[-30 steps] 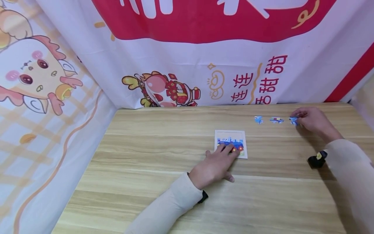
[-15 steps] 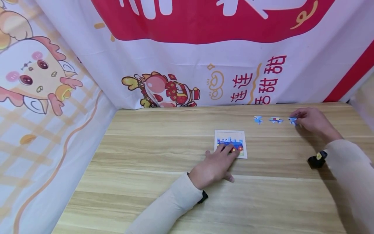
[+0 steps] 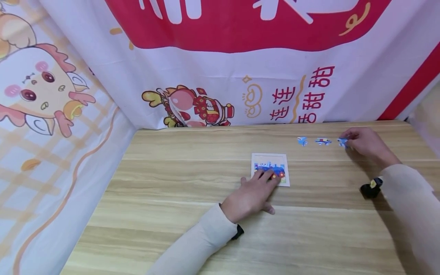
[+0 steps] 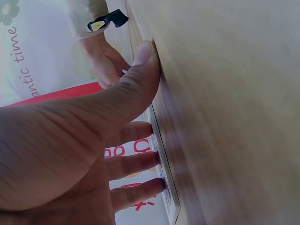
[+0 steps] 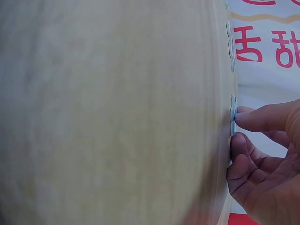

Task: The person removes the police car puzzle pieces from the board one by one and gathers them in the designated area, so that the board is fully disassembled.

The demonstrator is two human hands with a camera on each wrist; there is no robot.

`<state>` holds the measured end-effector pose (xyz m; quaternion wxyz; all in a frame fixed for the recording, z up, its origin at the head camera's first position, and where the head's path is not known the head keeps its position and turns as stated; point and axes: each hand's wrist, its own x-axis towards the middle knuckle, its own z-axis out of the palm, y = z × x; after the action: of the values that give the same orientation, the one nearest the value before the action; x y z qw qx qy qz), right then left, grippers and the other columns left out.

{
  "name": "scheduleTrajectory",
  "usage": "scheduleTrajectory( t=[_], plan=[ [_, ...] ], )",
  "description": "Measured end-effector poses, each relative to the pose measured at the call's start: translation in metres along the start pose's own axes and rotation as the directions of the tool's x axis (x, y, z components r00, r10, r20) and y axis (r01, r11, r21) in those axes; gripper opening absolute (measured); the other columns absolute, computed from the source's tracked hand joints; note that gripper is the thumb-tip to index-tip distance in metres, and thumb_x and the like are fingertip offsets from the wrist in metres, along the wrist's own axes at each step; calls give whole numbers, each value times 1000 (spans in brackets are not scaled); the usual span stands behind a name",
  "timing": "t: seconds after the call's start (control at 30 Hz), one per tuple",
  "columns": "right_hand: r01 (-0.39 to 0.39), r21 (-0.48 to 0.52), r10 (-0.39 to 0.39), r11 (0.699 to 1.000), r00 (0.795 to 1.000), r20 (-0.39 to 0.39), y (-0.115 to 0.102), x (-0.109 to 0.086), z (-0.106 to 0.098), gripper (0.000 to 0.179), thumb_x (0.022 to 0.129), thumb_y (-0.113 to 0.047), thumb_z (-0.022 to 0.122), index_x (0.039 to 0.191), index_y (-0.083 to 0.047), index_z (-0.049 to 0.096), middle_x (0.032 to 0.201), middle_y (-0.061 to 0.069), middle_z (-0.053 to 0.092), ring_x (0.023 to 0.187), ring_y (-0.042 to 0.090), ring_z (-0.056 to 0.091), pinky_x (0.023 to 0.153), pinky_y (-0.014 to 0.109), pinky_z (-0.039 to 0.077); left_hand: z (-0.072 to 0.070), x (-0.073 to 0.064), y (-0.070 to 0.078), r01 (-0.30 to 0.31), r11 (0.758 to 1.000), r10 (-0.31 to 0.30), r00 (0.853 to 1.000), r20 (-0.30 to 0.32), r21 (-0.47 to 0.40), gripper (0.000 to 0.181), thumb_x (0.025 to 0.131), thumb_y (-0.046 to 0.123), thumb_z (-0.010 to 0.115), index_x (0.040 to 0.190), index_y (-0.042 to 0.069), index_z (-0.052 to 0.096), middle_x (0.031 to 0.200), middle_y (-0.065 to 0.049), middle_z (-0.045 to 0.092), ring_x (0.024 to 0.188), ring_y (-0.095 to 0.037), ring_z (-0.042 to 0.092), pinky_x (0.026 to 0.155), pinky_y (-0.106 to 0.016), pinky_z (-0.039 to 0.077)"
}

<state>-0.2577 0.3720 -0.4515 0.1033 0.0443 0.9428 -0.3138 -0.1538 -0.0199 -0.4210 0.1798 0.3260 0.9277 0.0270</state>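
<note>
My left hand (image 3: 252,196) lies over a small white-framed jigsaw puzzle (image 3: 288,173) showing a blue vehicle with eyes. In the left wrist view its extended fingertips (image 4: 157,185) rest on the puzzle, with the thumb held apart. At the back right, my right hand (image 3: 366,143) holds a blue puzzle piece (image 3: 342,142) by its right side at the tabletop. In the right wrist view one fingertip is on that piece (image 5: 233,115), while the other fingers are curled beside it. Left of this piece lie a multicoloured puzzle piece (image 3: 323,141) and a light blue puzzle piece (image 3: 302,141).
All of this is on a wood-grain table (image 3: 172,168). A printed cloth (image 3: 213,65) in white and red hangs along the back edge, and another patterned cloth (image 3: 65,152) runs down the left side.
The view has shifted slightly. The blue piece at my right hand sits marginally closer to the middle piece. My left hand has stayed on the framed puzzle.
</note>
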Motion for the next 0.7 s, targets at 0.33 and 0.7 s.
scheduleTrajectory(
  t=[0.33, 0.7],
  plan=[
    [45, -9, -45, 999, 999, -16, -7, -1, 0, 36, 105, -12, 54, 136, 4, 58, 133, 34, 52, 116, 48, 46, 80, 37, 50, 4, -2, -1, -8, 1000, 8, 1000, -3, 10, 89, 87, 54, 78, 163, 27, 38, 173, 1, 28, 158, -24, 28, 111, -62, 45],
    [219, -20, -219, 976, 971, -93, -74, -11, 17, 28, 103, -10, 61, 124, 7, 67, 117, 30, 65, 104, 40, 59, 75, 33, 47, 3, -7, -1, -9, 1000, 9, 1000, -12, 8, 89, 89, 52, 77, 163, 24, 37, 174, -1, 27, 159, -26, 27, 112, -63, 45]
  ],
)
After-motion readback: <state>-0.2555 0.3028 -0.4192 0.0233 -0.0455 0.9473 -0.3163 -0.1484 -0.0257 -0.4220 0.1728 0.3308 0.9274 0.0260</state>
